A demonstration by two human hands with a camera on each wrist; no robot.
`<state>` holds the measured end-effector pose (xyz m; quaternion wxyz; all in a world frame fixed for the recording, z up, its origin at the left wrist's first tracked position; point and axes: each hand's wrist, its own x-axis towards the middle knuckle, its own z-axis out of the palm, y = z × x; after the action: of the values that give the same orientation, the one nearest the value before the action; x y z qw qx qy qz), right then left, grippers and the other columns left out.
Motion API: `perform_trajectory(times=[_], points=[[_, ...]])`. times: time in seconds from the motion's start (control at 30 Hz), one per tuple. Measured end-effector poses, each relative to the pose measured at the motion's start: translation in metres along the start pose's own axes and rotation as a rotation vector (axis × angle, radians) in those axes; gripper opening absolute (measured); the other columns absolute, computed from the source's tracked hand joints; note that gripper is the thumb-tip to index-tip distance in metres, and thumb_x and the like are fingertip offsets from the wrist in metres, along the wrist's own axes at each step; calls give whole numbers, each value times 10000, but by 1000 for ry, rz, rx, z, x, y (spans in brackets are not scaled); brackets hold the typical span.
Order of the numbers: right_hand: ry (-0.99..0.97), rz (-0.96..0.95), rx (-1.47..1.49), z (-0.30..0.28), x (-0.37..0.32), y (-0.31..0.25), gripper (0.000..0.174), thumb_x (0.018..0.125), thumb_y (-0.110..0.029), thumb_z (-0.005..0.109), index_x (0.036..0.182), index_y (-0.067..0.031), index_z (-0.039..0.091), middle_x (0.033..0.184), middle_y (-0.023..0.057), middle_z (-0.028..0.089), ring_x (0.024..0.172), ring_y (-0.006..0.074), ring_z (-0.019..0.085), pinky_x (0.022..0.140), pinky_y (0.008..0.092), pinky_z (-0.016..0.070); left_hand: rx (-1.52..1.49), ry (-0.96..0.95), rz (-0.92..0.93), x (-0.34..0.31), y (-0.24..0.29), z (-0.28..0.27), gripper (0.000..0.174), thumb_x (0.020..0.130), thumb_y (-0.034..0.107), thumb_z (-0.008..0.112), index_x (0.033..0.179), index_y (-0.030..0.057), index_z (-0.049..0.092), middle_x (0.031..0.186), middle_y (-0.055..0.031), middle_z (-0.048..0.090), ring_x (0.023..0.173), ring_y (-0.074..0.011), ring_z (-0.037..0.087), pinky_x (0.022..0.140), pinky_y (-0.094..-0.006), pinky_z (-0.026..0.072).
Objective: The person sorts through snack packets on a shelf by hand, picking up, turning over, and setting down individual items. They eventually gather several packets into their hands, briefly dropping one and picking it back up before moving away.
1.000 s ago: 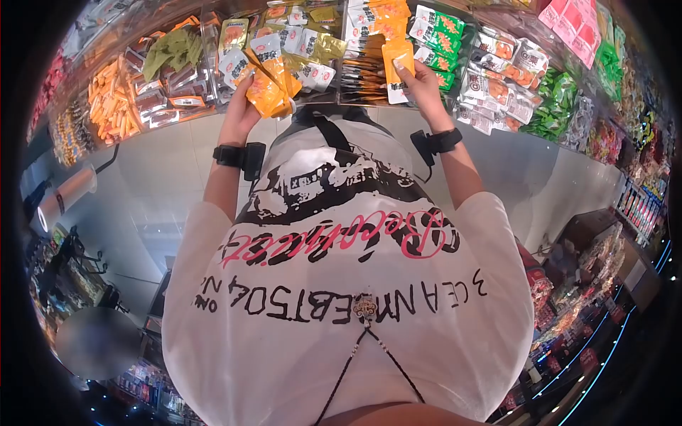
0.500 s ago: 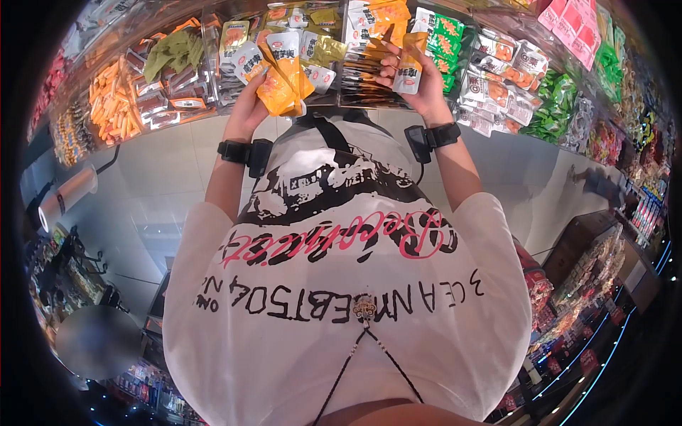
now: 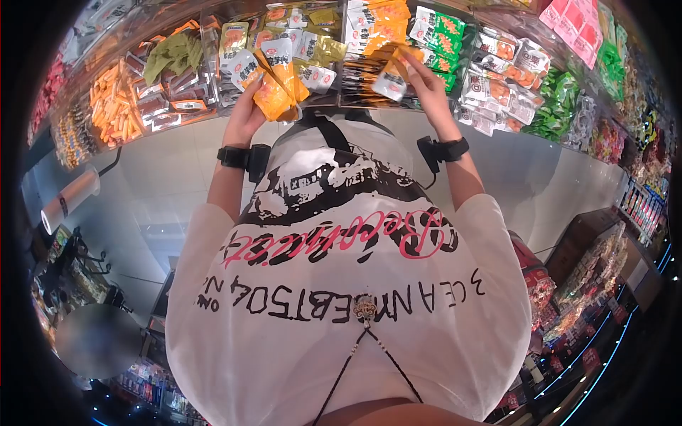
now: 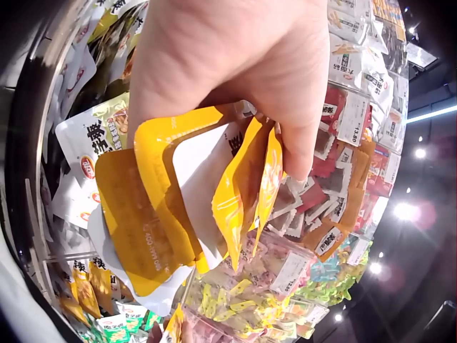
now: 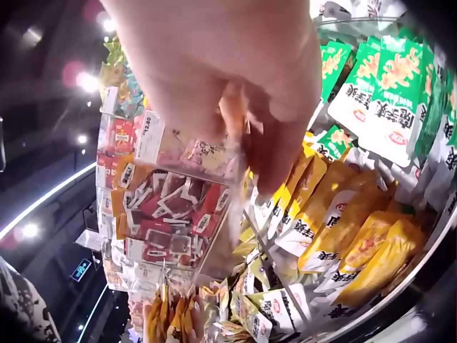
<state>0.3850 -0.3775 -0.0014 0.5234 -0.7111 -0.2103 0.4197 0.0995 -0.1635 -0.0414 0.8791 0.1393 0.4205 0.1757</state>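
In the head view my left hand (image 3: 245, 113) grips a small fan of orange snack pouches (image 3: 275, 99) over the front edge of the display. The left wrist view shows the thumb and fingers pinching these yellow-orange pouches (image 4: 161, 207), their ends spread apart. My right hand (image 3: 430, 89) pinches one orange pouch with a white end (image 3: 391, 83), tilted close over a compartment of upright orange pouches. Seen from the right wrist, the fingers are curled above the packed row of orange pouches (image 5: 332, 207), and the pinched pouch is mostly hidden.
Green pouches (image 3: 447, 35) lie right of the orange row, with white snack packs (image 3: 501, 67) beyond. Left of it are silver and gold pouches (image 3: 316, 50). Clear dividers (image 5: 268, 246) separate the compartments. A paper roll (image 3: 71, 199) juts out at the left.
My right hand turned an orange pouch over and tilted it, its white end now toward the lower left over the row. The left hand still holds its fan of pouches, shifted slightly.
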Motion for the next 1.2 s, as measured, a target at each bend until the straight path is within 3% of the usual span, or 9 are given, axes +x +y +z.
perform_trajectory(times=[0.07, 0.2, 0.27, 0.47, 0.57, 0.8, 0.93, 1.13, 1.2], points=[[-39, -48, 134, 0, -7, 2, 453, 880, -105, 559, 1298, -1, 421, 970, 96, 636, 818, 68, 581, 618, 228, 507, -7, 0, -1, 0, 1, -4, 409, 901, 175, 505, 1258, 13, 388, 1246, -131, 484, 1145, -258, 491, 979, -392, 409], [-109, -98, -338, -5, -16, 2, 361, 848, -168, 596, 1160, 10, 557, 901, 116, 671, 733, 147, 653, 633, 268, 514, 2, -41, 12, 0, -2, -5, 410, 898, 176, 511, 1255, 13, 391, 1244, -132, 485, 1142, -258, 495, 979, -392, 408], [-59, -335, -1091, -3, -14, -2, 246, 805, -186, 618, 1014, -58, 646, 812, 128, 663, 635, 236, 644, 578, 305, 507, 6, -47, 21, -1, -2, -3, 411, 898, 177, 512, 1255, 12, 391, 1244, -130, 485, 1142, -257, 494, 979, -391, 408], [50, -544, -877, 10, 4, 42, 131, 790, -193, 623, 875, -101, 661, 765, 85, 636, 634, 272, 612, 556, 338, 494, 3, 8, 9, -2, -5, -4, 409, 901, 173, 503, 1258, 6, 392, 1243, -125, 486, 1145, -254, 491, 985, -383, 401], [97, -436, -749, -15, -7, 49, 158, 836, -208, 594, 861, -58, 639, 849, 85, 620, 695, 251, 612, 574, 333, 483, 5, 31, 14, -7, -6, -7, 408, 905, 170, 493, 1262, 2, 389, 1257, -128, 475, 1153, -254, 484, 989, -383, 397], [623, -69, -443, -53, -62, 134, 278, 919, -220, 490, 801, 5, 602, 542, 37, 516, 493, 97, 492, 466, 262, 385, 149, -91, -80, -11, -14, -26, 474, 884, 232, 524, 1269, -2, 379, 1241, -131, 493, 1143, -251, 496, 988, -389, 394], [687, 209, -154, -22, -102, 197, 393, 942, -308, 423, 805, 8, 611, 534, 32, 518, 445, 90, 481, 437, 234, 390, 660, -359, -446, -1, -26, -21, 455, 755, 225, 669, 1128, 9, 521, 1038, -60, 598, 920, -155, 592, 825, -293, 481], [407, 661, 15, -8, -167, 373, 393, 906, -359, 482, 885, 6, 627, 632, 116, 626, 492, 148, 592, 492, 254, 465, 798, -316, -649, -3, -114, -17, 475, 720, 168, 729, 1122, 24, 521, 1016, -47, 604, 905, -154, 594, 805, -309, 495], [302, 698, -295, -14, -178, 436, 372, 837, -388, 567, 874, -25, 643, 671, 159, 639, 698, 277, 648, 669, 358, 506, 763, -277, -646, 0, -147, -28, 482, 724, 172, 724, 1131, 21, 512, 1034, -60, 598, 932, -178, 591, 822, -329, 492]])
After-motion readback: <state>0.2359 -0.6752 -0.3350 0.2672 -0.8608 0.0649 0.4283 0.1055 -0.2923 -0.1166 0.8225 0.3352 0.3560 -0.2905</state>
